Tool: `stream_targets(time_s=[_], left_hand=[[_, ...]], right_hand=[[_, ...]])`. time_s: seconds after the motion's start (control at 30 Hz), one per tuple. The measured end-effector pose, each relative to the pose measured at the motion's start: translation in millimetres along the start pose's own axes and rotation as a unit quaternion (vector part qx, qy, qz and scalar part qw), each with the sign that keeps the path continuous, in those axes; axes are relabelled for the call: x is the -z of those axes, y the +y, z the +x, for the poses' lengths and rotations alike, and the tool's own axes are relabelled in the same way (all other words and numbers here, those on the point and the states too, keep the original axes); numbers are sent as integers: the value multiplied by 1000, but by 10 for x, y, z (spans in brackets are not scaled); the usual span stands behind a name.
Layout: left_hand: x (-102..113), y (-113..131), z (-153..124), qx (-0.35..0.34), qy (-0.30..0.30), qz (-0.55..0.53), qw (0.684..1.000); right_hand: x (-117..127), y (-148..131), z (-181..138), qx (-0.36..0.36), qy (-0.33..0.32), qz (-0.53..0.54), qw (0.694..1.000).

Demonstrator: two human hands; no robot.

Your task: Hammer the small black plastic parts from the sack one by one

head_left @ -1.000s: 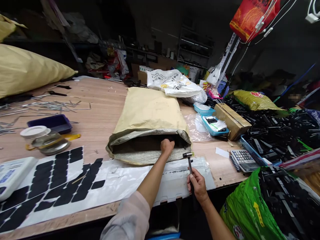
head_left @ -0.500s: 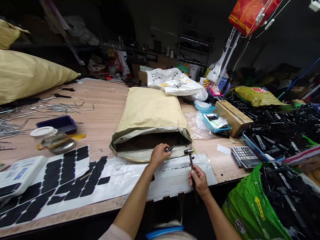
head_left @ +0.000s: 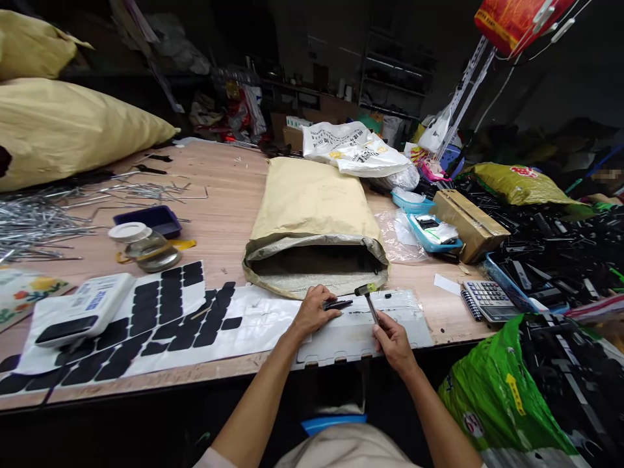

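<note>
My left hand (head_left: pixel 316 308) is closed around a slim black pen-shaped piece (head_left: pixel 340 304), low over the grey-white board (head_left: pixel 336 344) at the table's front edge. In my right hand (head_left: pixel 392 341) is a small hammer (head_left: pixel 366 290) with a dark and yellow-green head. Its head hovers close to the right of the black piece; I cannot tell whether they touch. Just beyond both hands lies a pale yellow sack (head_left: pixel 314 201), its mouth open toward me and dark inside. A tiny black part (head_left: pixel 388 296) rests on the board.
To the left are black stickers on white sheets (head_left: pixel 248 325), a white scale (head_left: pixel 90 305), a jar (head_left: pixel 153 250), a dark tray (head_left: pixel 158 221) and metal rods (head_left: pixel 43 224). At right are a calculator (head_left: pixel 490 300), blue baskets (head_left: pixel 433 234), a cardboard box (head_left: pixel 470 224) and a green bag (head_left: pixel 487 390) of black parts.
My left hand has come down from the sack's mouth to the board with the black piece. The hammer head has swung left, closer to it. The whole view has shifted slightly.
</note>
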State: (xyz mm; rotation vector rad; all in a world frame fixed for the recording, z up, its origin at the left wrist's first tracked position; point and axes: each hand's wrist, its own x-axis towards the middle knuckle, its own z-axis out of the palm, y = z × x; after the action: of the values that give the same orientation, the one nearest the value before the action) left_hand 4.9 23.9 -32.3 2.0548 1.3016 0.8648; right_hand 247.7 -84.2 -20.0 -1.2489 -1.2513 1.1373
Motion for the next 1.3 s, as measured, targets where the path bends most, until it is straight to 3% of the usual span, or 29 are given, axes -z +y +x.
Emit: stream_targets(time_s=[0.23, 0.5, 0.8, 1.07, 1.2, 1.3], left_hand=[[-22, -18, 3, 21, 7, -24, 999], [5, 10, 13, 17, -12, -25, 999], [-35, 4, -7, 5, 2, -6, 1000], [-26, 16, -15, -3, -4, -1, 1000], [-29, 12, -19, 2, -2, 5, 1000], [-6, 23, -1, -3, 2, -4, 1000]], right_hand=[[-258, -266, 14, 110, -43, -162, 980], [-356, -190, 80, 117, -59, -238, 962], [-220, -272, 70, 98, -4, -187, 977], [-203, -204, 54, 76, -38, -201, 976], [-115, -145, 117, 56, -9, -137, 989], [-20, -43, 192, -4, 6, -49, 999]])
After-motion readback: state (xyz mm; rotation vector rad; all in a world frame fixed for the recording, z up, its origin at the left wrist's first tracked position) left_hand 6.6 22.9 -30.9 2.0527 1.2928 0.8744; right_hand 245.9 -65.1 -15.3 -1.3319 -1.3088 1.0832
